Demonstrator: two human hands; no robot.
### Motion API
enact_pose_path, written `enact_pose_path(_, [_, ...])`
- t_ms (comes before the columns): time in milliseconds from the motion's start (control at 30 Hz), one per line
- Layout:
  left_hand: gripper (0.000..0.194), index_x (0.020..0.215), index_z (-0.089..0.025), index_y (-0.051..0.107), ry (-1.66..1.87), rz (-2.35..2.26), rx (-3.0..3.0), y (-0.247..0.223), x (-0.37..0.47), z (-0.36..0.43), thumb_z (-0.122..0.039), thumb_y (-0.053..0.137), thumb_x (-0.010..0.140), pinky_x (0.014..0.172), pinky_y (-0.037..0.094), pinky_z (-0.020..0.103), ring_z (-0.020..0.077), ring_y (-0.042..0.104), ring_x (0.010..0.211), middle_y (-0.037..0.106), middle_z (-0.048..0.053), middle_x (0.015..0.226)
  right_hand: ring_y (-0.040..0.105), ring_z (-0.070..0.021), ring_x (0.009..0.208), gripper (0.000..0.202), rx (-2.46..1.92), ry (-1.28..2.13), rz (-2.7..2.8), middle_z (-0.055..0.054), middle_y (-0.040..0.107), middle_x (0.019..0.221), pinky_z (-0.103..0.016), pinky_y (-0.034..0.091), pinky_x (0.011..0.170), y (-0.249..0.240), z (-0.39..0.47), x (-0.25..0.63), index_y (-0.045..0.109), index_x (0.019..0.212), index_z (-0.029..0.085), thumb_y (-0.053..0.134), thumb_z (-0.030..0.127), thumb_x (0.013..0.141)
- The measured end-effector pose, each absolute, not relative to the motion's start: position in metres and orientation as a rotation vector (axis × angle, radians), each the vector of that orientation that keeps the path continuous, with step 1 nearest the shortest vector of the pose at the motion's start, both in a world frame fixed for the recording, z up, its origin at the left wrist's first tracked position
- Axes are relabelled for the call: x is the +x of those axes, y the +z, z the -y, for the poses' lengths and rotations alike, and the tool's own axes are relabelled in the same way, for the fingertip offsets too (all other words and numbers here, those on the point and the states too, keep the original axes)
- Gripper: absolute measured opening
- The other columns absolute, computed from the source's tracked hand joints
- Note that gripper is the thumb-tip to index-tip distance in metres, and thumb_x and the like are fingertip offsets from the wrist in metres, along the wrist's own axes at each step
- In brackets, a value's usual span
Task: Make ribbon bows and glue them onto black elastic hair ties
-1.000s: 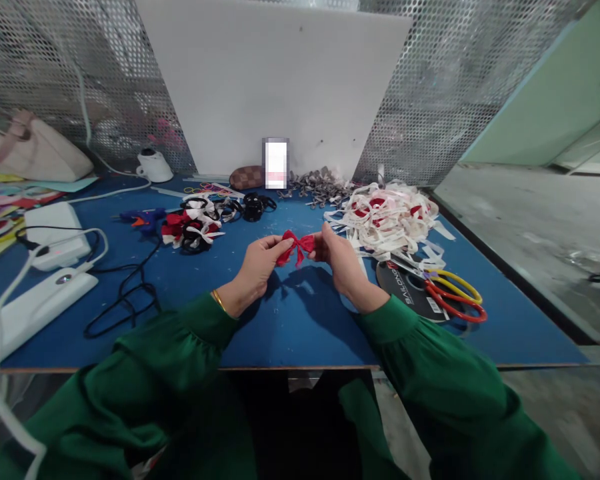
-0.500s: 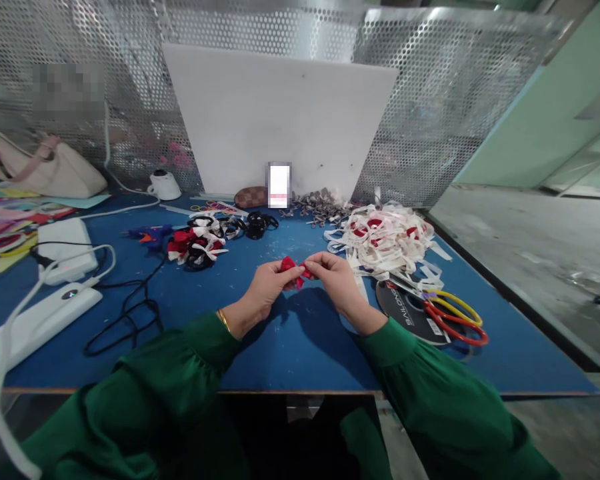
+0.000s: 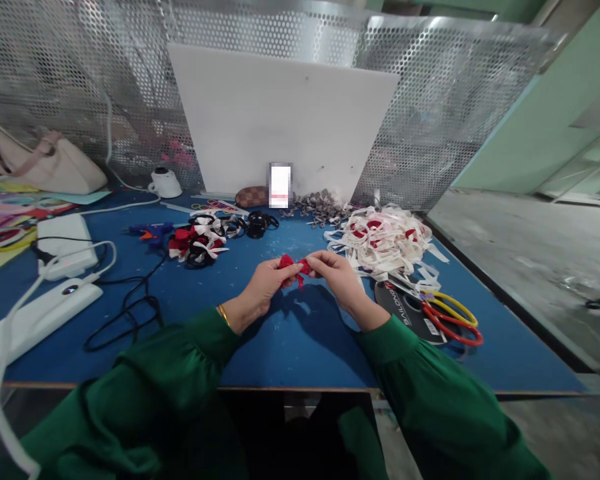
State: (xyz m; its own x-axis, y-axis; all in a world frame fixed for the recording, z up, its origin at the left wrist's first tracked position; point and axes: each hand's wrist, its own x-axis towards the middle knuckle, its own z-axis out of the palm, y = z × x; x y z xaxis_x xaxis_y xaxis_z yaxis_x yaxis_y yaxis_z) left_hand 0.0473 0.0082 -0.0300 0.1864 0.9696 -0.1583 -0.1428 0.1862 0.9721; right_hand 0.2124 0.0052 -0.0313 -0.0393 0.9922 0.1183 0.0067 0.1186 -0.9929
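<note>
Between my two hands, above the middle of the blue table [image 3: 260, 360], is a red ribbon bow [image 3: 287, 263]. My left hand [image 3: 263, 285] pinches its left side between thumb and fingers. On the other side my right hand [image 3: 336, 277] grips its right loop with the fingertips. A short red tail hangs down between the hands. Fingers cover part of the bow. To the left lies a pile of red, white and black bows with hair ties [image 3: 200, 241]. A heap of white ribbon strips [image 3: 385, 237] with some red ones lies at the right.
Scissors with red and yellow handles [image 3: 453, 320] rest on a black ribbon reel [image 3: 405, 313] at the right. A blue glue gun [image 3: 153, 231] and its black cable lie left, near a white power strip [image 3: 45, 320]. Metal clips [image 3: 325, 207] and a lit phone [image 3: 280, 185] are at the back.
More of the red bow shows between my fingers, and its right loop looks fuller. Both hands stay in nearly the same place. The view has shifted slightly.
</note>
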Motion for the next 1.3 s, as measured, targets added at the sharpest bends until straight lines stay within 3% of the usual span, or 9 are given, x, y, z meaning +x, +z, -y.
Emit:
enact_pose_path(167, [0.048,0.07,-0.014,0.068,1.034,-1.0,0.944,-0.032,0.048,-0.01,-0.059,0.082,0.063,0.057,0.041,0.024,0.0105,0.052,0.058,0.063,0.002,0.067,0.052,-0.0135,0.061,0.023,-1.127,1.127,1.286,0.001,0.062,0.062,-0.029,0.042,0.062,-0.031,-0.006,0.214,0.068,0.07,0.019,0.074,0.041,0.07])
enact_pose_path(467, [0.041,0.062,-0.016,0.066,1.208,-0.97,0.944,-0.035,0.05,-0.011,-0.051,0.086,0.062,0.054,0.037,0.023,0.0086,0.047,0.053,0.059,-0.002,0.058,0.051,-0.0134,0.062,0.018,-1.128,1.014,1.315,0.001,0.06,0.064,-0.029,0.041,0.063,-0.034,-0.008,0.216,0.067,0.07,0.019,0.07,0.036,0.074])
enact_pose_path(667, [0.04,0.061,-0.016,0.067,1.208,-1.049,0.993,-0.036,0.048,-0.011,-0.052,0.086,0.062,0.055,0.037,0.024,0.0091,0.046,0.054,0.06,-0.001,0.059,0.055,-0.0139,0.066,0.026,-1.137,1.058,1.363,0.001,0.062,0.07,-0.029,0.042,0.066,-0.035,-0.009,0.217,0.068,0.079,0.019,0.067,0.045,0.079])
enact_pose_path(767, [0.044,0.063,-0.015,0.069,1.13,-1.07,1.006,-0.035,0.046,-0.011,-0.055,0.085,0.061,0.054,0.037,0.024,0.0101,0.049,0.054,0.062,0.001,0.06,0.048,-0.0112,0.059,0.028,-1.176,1.08,1.51,0.002,0.057,0.062,-0.026,0.036,0.059,-0.034,-0.008,0.219,0.065,0.07,0.018,0.068,0.045,0.078])
enact_pose_path(867, [0.049,0.073,-0.013,0.073,1.123,-1.155,0.979,-0.033,0.045,-0.012,-0.06,0.082,0.064,0.053,0.038,0.023,0.0115,0.054,0.058,0.065,0.003,0.067,0.044,-0.0093,0.053,0.027,-1.205,1.288,1.643,0.004,0.055,0.058,-0.024,0.032,0.051,-0.028,-0.005,0.222,0.064,0.067,0.018,0.068,0.043,0.077])
enact_pose_path(1000, [0.048,0.079,-0.012,0.073,1.169,-1.21,0.884,-0.031,0.041,-0.017,-0.059,0.079,0.07,0.053,0.04,0.021,0.0112,0.057,0.064,0.067,0.006,0.077,0.051,-0.0095,0.055,0.026,-1.077,1.744,1.901,0.003,0.06,0.06,-0.022,0.039,0.051,-0.022,0.001,0.225,0.068,0.073,0.017,0.073,0.042,0.076])
enact_pose_path(1067, [0.045,0.079,-0.012,0.073,1.159,-1.2,0.826,-0.031,0.041,-0.018,-0.057,0.078,0.073,0.053,0.04,0.021,0.0103,0.056,0.061,0.065,0.005,0.075,0.051,-0.0092,0.054,0.027,-1.045,1.768,1.837,0.002,0.061,0.059,-0.022,0.041,0.051,-0.02,-0.001,0.226,0.069,0.073,0.016,0.076,0.042,0.075])
enact_pose_path(1167, [0.042,0.08,-0.012,0.072,1.167,-1.202,0.77,-0.031,0.04,-0.019,-0.053,0.076,0.076,0.052,0.041,0.021,0.0098,0.055,0.06,0.064,0.005,0.075,0.059,-0.01,0.059,0.029,-0.976,1.499,1.298,0.0,0.07,0.077,-0.023,0.047,0.057,-0.019,-0.009,0.231,0.068,0.086,0.02,0.078,0.044,0.073])
enact_pose_path(1300, [0.039,0.08,-0.011,0.072,1.167,-1.215,0.794,-0.032,0.041,-0.019,-0.049,0.077,0.076,0.052,0.041,0.02,0.0096,0.055,0.061,0.063,0.004,0.074,0.073,-0.0165,0.088,0.044,-0.915,1.388,0.938,-0.007,0.071,0.12,-0.028,0.056,0.073,-0.02,-0.018,0.236,0.06,0.114,0.026,0.074,0.049,0.079])
